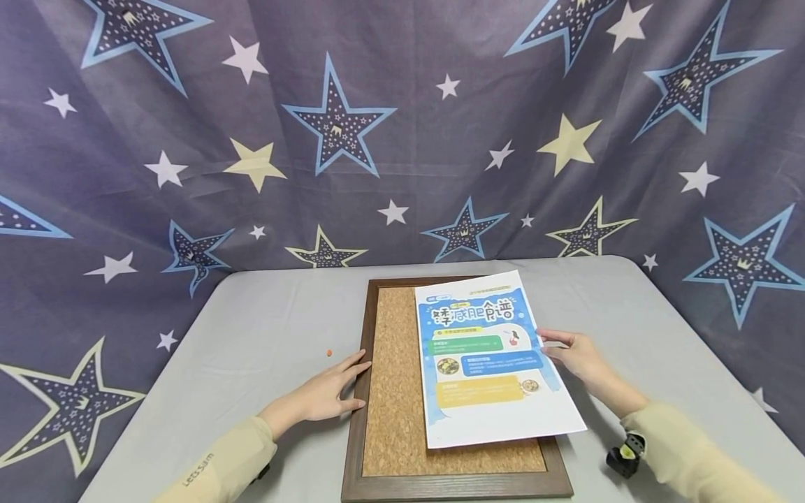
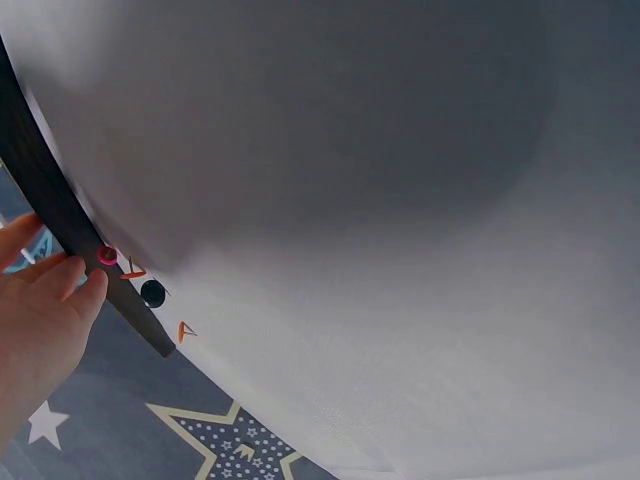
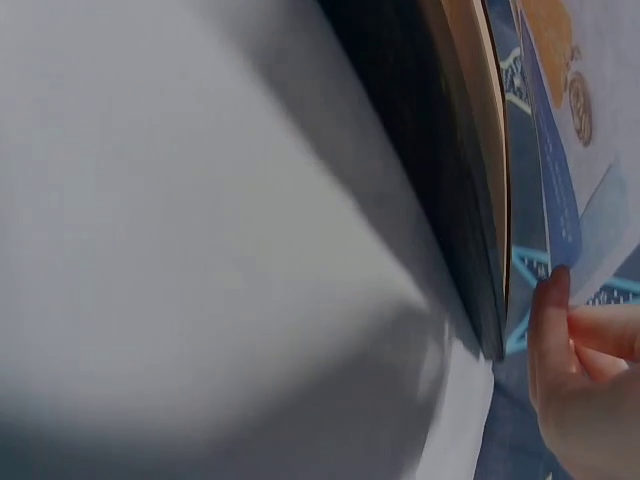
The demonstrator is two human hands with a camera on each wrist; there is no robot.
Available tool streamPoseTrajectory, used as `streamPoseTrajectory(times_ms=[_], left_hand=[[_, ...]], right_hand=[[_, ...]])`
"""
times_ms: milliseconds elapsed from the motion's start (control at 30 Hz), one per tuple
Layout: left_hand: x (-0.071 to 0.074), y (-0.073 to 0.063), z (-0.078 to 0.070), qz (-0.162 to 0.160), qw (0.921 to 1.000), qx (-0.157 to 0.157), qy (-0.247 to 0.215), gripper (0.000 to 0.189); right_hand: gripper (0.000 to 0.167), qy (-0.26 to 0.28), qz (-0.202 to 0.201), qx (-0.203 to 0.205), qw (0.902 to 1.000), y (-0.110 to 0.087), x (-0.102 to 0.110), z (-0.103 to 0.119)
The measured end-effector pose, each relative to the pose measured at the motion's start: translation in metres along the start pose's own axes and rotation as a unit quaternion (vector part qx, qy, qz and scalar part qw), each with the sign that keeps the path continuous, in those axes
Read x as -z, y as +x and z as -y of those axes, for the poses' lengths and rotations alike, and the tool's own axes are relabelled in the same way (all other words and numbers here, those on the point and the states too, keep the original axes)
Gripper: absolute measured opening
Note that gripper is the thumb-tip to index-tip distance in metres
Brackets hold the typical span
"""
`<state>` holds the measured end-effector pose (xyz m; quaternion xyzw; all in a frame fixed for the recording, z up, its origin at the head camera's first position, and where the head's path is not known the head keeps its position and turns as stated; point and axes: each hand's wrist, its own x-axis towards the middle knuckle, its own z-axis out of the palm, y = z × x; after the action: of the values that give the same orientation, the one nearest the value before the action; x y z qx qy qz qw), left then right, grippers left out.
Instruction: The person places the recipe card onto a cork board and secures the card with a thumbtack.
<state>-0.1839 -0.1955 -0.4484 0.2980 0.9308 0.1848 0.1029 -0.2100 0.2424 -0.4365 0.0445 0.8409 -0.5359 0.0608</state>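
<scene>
Hands, two, both bare: the left hand [image 1: 322, 395] is resting on the frame's left side, fingers spread and touching the wood without curling round it; the right hand [image 1: 580, 360] is pinching the paper sheet by its right edge, thumb and fingers closing on it.

Cork board [image 1: 393, 391], one: rectangular, speckled tan and granular, lying on the table. Wooden frame [image 1: 462, 485], one: dark brown, flat-sided, square-cornered, enclosing the cork.

Paper sheet [image 1: 481, 419], one: thin, smooth, white and rectangular, printed with three bands (green, blue, yellow), two round food pictures and large Chinese lettering. It is slanting above the middle and right of the board, its near right corner reaching past the frame; the right wrist view is showing a gap between sheet and board.

Pin-like pieces, four, small (two orange [image 2: 184, 332], one pink [image 2: 107, 256], one black [image 2: 153, 293]): lying beside the frame's left side.

Sleeves, two: pale cream cloth, the left sleeve [image 1: 216, 461] bearing dark lettering. Wrist device [image 1: 624, 455], black, sitting by the right cuff.

Table [image 1: 270, 314], one: smooth pale grey, round-cornered at the far side. Curtain [image 1: 390, 63]: dark grey-purple fabric, hanging beyond the table and carrying many five-pointed stars, two of them plain yellow
</scene>
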Motion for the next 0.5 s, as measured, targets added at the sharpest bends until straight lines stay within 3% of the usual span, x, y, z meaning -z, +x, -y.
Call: streamPoseTrajectory(times_ms=[500], left_hand=[[0.000, 0.001, -0.001, -0.003, 1.0000, 0.003, 0.004, 0.065]], right_hand=[[0.037, 0.037, 0.003, 0.001, 0.9993, -0.005, -0.036, 0.013]])
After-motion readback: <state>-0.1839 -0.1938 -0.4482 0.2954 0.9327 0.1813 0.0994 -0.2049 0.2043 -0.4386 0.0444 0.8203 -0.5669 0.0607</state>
